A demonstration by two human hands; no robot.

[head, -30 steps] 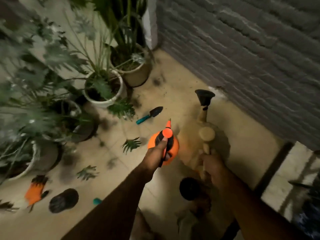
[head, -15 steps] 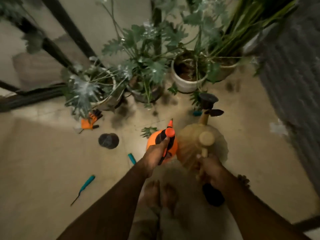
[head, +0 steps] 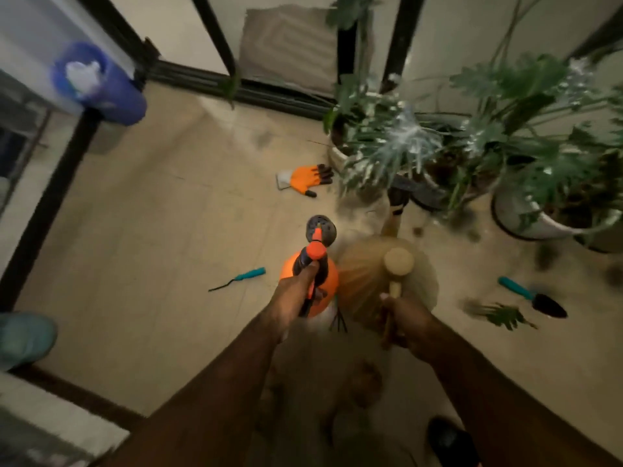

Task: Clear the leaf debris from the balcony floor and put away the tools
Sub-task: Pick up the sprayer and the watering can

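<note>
At the lower left edge of the frame lay a teal shoe (head: 23, 338), and at the upper left a blurred blue container (head: 97, 82) stood by the dark door frame. On the beige floor (head: 135, 230), left of centre, a thin teal-handled weeder (head: 239, 278) lay on its own. Above centre, an orange glove (head: 305, 178) lay flat just beside the nearest pot.

In the middle, the left hand (head: 296, 291) gripped the black-and-orange handle of an orange spray bottle (head: 308, 281), fingers wrapped around it. Just to its right, touching or nearly so, was a tan watering can (head: 387, 278); the right hand (head: 404, 318) held its handle with curled fingers.

Across the upper right, potted plants (head: 472, 146) crowded together, their leaves blurred. At the right, below the pots, a teal-handled trowel (head: 532, 296) lay on the floor, and a fallen green leaf (head: 499, 315) lay just beside its dark blade, well apart from both hands.
</note>
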